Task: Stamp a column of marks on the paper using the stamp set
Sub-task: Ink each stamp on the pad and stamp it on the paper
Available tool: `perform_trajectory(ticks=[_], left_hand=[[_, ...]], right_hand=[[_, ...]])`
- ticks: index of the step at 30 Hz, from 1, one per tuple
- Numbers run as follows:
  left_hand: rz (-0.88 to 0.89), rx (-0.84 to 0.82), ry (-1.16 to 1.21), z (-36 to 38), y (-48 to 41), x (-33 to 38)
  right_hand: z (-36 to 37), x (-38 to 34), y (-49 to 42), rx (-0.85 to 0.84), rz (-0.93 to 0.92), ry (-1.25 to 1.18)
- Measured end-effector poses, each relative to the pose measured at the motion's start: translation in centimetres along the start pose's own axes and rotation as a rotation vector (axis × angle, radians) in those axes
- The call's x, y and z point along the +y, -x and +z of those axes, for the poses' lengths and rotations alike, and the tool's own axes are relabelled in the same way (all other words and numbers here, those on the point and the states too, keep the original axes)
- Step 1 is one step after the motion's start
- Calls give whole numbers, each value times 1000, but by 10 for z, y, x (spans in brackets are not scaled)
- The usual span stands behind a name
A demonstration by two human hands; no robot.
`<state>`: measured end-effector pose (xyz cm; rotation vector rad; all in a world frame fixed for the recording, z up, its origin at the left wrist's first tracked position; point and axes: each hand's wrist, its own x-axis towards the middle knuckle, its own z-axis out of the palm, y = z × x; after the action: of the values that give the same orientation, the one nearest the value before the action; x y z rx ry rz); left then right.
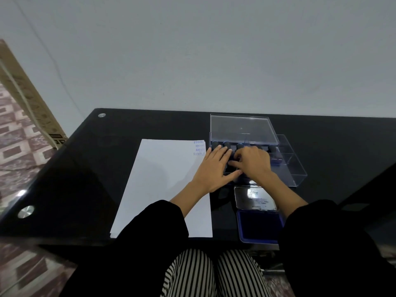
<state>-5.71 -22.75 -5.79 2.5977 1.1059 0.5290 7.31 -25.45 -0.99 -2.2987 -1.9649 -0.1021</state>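
Working at a black table (85, 168). Left of centre, the paper (162, 185), lying flat, long side running away from the body. Just right of its far corner, the clear case (242, 129), lid tipped up at the back, with a clear tray (297, 166) touching its right side. Nearer the body, the ink pad (257, 226), open, lid folded back toward the case.

Looks like the changeover between marks: choosing or lifting out a stamp, not inking or pressing.

Left hand (212, 168) laid flat across the case's left side, fingers straight, thumb spread toward the other hand; grasping nothing, seemingly steadying. Right hand (252, 163) arched over the case's middle, fingers curled down among the stamps (226, 144); cannot tell whether pinching one or only feeling for it, fingertips hidden. Both forearms reaching forward, the left crossing the paper's near right part.

A short stack of blue marks (199, 147) already at the paper's far right corner.

Next, probably: lift one stamp straight up clear of its neighbours, bring back to the pad, press, then set down just below the lowest mark, in line.
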Motion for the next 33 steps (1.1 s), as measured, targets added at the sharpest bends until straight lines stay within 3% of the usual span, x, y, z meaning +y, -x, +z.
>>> perform_trajectory(ticks=[12, 17, 22, 27, 33], left_hand=[[6, -109, -164, -13, 4, 5], [-27, -114, -63, -19, 27, 10], [-10, -130, -14, -25, 60, 17], [-9, -128, -6, -27, 89, 28], [50, -76, -17, -21, 113, 51]], right_hand=[[-4, -18, -5, -109, 115, -89], [-28, 1, 4, -24, 172, -400], [-57, 13, 27, 133, 102, -635], [-71, 12, 65, 129, 82, -727], [-60, 11, 111, 82, 96, -670]])
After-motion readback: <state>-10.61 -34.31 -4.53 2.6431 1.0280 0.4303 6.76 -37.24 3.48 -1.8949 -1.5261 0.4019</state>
